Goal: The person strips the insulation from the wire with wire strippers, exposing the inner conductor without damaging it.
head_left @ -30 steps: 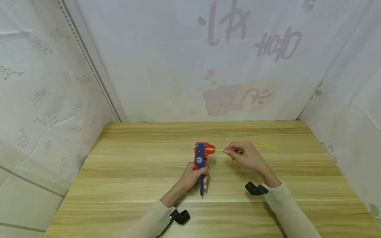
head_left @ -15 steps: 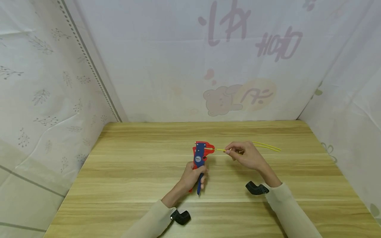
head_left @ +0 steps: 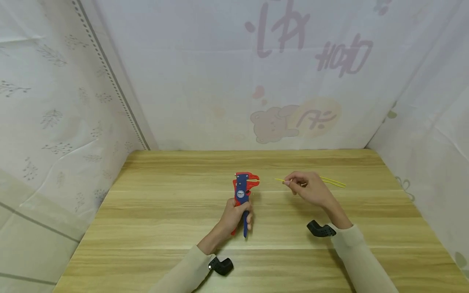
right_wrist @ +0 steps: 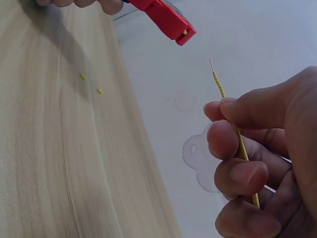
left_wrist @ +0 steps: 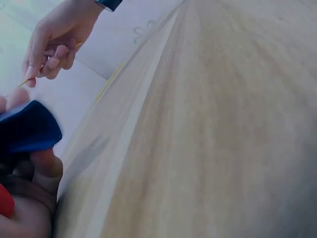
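My left hand [head_left: 234, 215] grips the handles of red-and-blue wire strippers [head_left: 240, 191], held upright with their nose to the right. A small yellow piece shows at the red nose [right_wrist: 185, 32] in the right wrist view. To the right, my right hand [head_left: 309, 188] pinches a yellow wire [right_wrist: 242, 148] between thumb and forefinger, its length running back under the curled fingers. Bare metal [right_wrist: 211, 65] shows at the wire's tip, and small marks dot the yellow insulation just below it. A gap separates this tip from the strippers.
Yellow wires [head_left: 334, 182] lie on the wooden table [head_left: 154, 219] beyond my right hand. Two small yellow bits, one nearer the strippers [right_wrist: 82, 76] and one farther [right_wrist: 99, 91], rest on the wood. Patterned cloth walls [head_left: 205, 81] stand behind and at both sides.
The wire's end, at the strippers' nose a second ago, has come away from it. My right hand has moved right with the wire; my left hand has shifted the strippers slightly left.
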Available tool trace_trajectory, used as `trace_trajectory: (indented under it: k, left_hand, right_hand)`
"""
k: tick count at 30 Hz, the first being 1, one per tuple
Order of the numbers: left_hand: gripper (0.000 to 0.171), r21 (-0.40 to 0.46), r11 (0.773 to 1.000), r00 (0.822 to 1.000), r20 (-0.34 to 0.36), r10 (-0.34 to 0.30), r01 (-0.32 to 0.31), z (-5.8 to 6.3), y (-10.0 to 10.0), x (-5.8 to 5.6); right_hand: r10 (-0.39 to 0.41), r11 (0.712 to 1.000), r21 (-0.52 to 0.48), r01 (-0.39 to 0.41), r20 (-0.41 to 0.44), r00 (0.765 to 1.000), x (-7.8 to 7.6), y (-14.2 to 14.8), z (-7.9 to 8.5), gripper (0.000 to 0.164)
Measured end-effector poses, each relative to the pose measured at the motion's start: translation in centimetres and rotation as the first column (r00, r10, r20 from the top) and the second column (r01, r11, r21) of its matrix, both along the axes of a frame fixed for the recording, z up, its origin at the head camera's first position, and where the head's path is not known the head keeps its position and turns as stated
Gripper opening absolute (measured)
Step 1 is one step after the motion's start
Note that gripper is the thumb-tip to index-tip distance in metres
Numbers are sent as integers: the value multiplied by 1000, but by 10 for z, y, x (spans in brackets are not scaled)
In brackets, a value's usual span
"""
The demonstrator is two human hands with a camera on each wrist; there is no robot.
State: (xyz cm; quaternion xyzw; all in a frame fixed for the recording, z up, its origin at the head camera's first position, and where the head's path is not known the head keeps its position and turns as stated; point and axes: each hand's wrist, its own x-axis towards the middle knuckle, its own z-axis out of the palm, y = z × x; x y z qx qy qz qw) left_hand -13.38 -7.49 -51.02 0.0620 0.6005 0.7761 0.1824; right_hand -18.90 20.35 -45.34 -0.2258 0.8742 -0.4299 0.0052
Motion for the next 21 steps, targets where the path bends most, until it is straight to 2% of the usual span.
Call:
trace_trajectory:
  k: [4,8,15,21]
  left_hand:
    - [21,40,998,999,-23,-49,50,-2,0,-2]
    - [30,61,994,996,-19,-92,93,-4,1,-4]
    - [32,58,996,997,4,-71,70,-3,-1,-6]
    - [36,68,993,994,31,-100,98,-5,-2,-7]
  right_hand:
    - [-4,1000,-17,5,16,1000,-1,4,3,14]
    - [-32,999,-10,32,13,999,-1,8,3,15]
    - [-52,999,-3,52,-10,999,-5,13,-1,20]
    - [-62,998,12,62,-13,998,-8,20,-3,21]
